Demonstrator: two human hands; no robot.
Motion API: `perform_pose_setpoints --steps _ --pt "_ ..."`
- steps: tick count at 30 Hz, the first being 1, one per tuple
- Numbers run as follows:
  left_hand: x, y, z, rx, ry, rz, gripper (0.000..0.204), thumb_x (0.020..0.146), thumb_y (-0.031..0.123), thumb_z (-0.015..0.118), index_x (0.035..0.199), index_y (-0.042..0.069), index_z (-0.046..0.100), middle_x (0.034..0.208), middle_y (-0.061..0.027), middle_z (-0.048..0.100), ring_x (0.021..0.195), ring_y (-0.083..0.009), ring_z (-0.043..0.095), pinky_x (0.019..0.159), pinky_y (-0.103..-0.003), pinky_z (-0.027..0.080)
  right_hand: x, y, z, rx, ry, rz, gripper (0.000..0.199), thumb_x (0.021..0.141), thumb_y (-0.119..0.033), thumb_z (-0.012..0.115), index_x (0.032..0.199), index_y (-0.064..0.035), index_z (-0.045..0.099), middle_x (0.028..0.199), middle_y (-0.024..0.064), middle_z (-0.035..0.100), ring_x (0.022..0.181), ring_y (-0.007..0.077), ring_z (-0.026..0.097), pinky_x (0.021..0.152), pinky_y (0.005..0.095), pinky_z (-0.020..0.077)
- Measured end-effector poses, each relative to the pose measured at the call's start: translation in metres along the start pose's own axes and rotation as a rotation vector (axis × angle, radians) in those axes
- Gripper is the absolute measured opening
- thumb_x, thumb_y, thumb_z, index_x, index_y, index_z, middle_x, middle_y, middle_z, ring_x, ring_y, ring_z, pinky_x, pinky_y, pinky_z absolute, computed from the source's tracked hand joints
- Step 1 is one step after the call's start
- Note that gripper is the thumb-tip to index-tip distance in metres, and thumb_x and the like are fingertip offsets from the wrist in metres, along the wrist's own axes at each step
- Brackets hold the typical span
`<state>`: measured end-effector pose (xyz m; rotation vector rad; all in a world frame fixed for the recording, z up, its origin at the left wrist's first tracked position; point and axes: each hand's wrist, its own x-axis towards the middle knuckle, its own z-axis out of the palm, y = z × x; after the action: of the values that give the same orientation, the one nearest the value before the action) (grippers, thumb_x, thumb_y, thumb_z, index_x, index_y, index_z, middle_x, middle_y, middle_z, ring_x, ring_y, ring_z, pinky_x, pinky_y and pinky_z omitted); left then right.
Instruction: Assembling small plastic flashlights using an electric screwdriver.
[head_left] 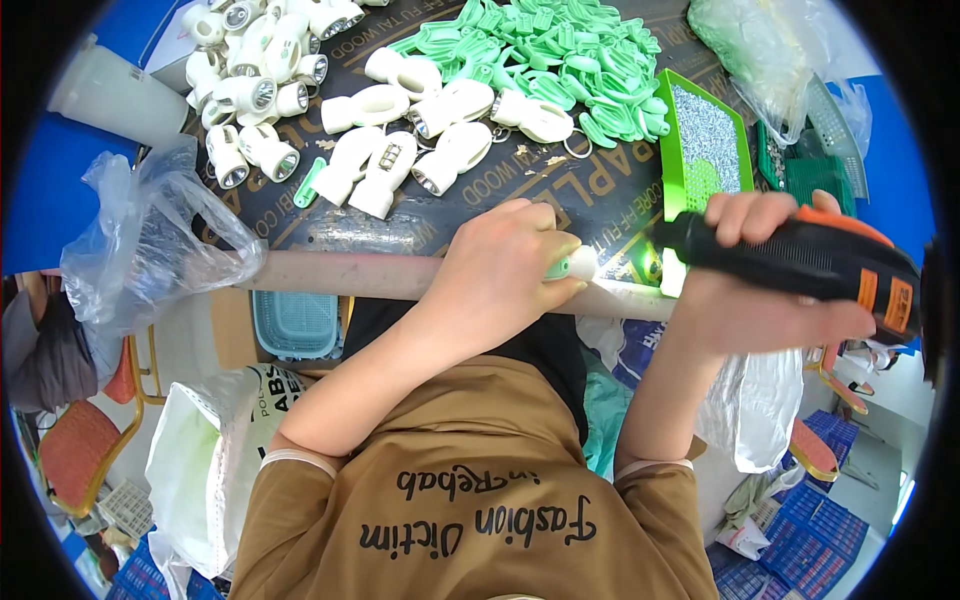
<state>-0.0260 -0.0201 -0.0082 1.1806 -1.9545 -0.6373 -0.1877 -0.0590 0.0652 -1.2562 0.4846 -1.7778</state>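
Note:
My left hand is closed round a small white flashlight with a green part, at the near edge of the dark table. Most of the flashlight is hidden by my fingers. My right hand grips a black and orange electric screwdriver, its nose pointing left. A gap separates the nose from the flashlight, and a green-white light glows just below it. Beyond my hands lie several loose white flashlights, and a heap of green plastic parts is behind them.
A bright green tray of small silver screws stands at the right, beside a dark green container. More white flashlights are piled at the far left, near a clear plastic bag and a whitish tub. A blue basket sits below the table edge.

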Motion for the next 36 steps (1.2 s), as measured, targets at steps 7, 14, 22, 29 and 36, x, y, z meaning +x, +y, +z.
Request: perform_pose_setpoints --steps 7,14,22,29,36 --pt "-0.003 0.005 -0.007 -0.138 0.163 0.032 0.030 0.062 0.016 0.075 0.087 0.003 0.064 0.080 -0.0068 0.056 0.075 -0.0233 0.054 0.065 -0.031 0.044 0.005 0.021 -0.041 -0.799 0.218 -0.282 0.052 0.089 -0.040 0.049 0.114 0.0062 0.044 0.104 0.0167 0.054 0.088 0.0274 0.057 0.083 0.0407 0.0463" --pt "-0.011 0.027 -0.019 -0.443 0.093 0.059 0.042 0.065 0.008 0.076 0.100 0.004 0.053 0.093 -0.0111 0.053 0.084 -0.0215 0.052 0.073 -0.029 0.043 -0.061 -0.008 -0.023 -0.831 -0.270 -0.082 0.034 0.083 -0.022 0.051 0.105 0.0032 0.055 0.100 0.0167 0.057 0.088 0.0262 0.055 0.074 0.0340 0.0457" --pt "-0.016 0.043 -0.016 -0.462 0.060 0.012 0.040 0.071 -0.003 0.065 0.099 0.002 0.036 0.096 -0.0161 0.044 0.082 -0.0317 0.049 0.070 -0.035 0.043 -0.069 -0.006 -0.008 -0.556 -0.459 0.247 0.033 0.087 -0.027 0.049 0.105 0.0018 0.051 0.101 0.0162 0.051 0.090 0.0287 0.051 0.080 0.0361 0.0414" --pt "-0.022 0.048 -0.017 -0.178 -0.018 0.110 0.047 0.068 -0.008 0.065 0.101 0.004 0.035 0.098 -0.0165 0.046 0.087 -0.0287 0.050 0.073 -0.033 0.042 -0.074 0.005 -0.002 -0.455 -0.387 0.259 0.026 0.089 -0.022 0.046 0.097 0.0013 0.050 0.095 0.0154 0.049 0.085 0.0261 0.049 0.076 0.0324 0.0397" --pt "-0.020 0.042 -0.020 -0.837 0.007 -0.331 0.032 0.084 0.010 0.059 0.103 0.007 0.033 0.092 -0.0148 0.051 0.068 -0.0212 0.053 0.059 -0.030 0.043 -0.068 0.003 0.000 -0.270 -0.316 0.505 0.044 0.090 -0.038 0.047 0.106 0.0022 0.052 0.099 0.0112 0.051 0.087 0.0178 0.051 0.076 0.0298 0.0413"
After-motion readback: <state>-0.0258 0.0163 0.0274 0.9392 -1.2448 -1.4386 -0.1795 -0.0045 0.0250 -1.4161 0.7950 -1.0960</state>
